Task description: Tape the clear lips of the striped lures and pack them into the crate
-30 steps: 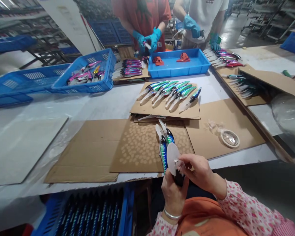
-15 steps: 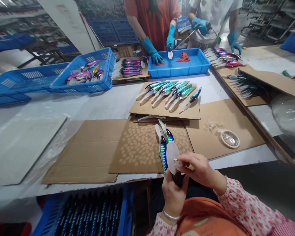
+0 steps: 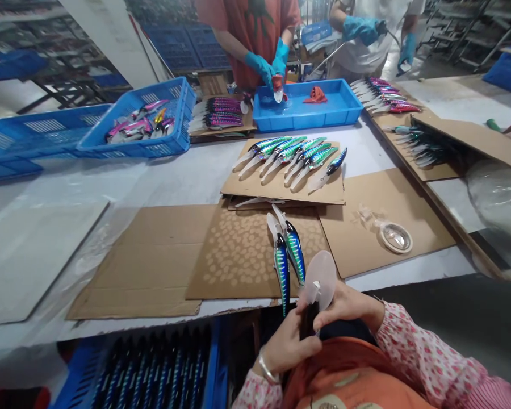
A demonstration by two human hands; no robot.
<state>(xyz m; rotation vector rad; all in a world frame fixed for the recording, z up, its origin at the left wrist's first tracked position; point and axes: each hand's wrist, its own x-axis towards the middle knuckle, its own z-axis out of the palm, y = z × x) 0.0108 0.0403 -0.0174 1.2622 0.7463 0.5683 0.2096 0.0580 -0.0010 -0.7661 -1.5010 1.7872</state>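
Observation:
My left hand point(image 3: 287, 343) is closed round the dark body of a fishing lure point(image 3: 309, 319) held upright over my lap. Its clear round lip point(image 3: 321, 279) points up, and my right hand point(image 3: 344, 304) pinches the lure just below that lip. Two blue striped lures point(image 3: 288, 255) lie side by side on a spotted cardboard sheet point(image 3: 238, 255) just in front of my hands. Farther back a row of several green and blue lures point(image 3: 292, 156) rests on another cardboard piece.
A roll of clear tape point(image 3: 395, 237) lies on cardboard at the right. A blue crate of lures point(image 3: 153, 369) stands below the table edge at the left. Blue baskets point(image 3: 136, 122) and a blue tray point(image 3: 302, 108) sit at the back, where two people in blue gloves work.
I have tilted the held lure to the right and drawn it closer to my body. My left hand slid lower on it. The gloved people across the table moved their hands.

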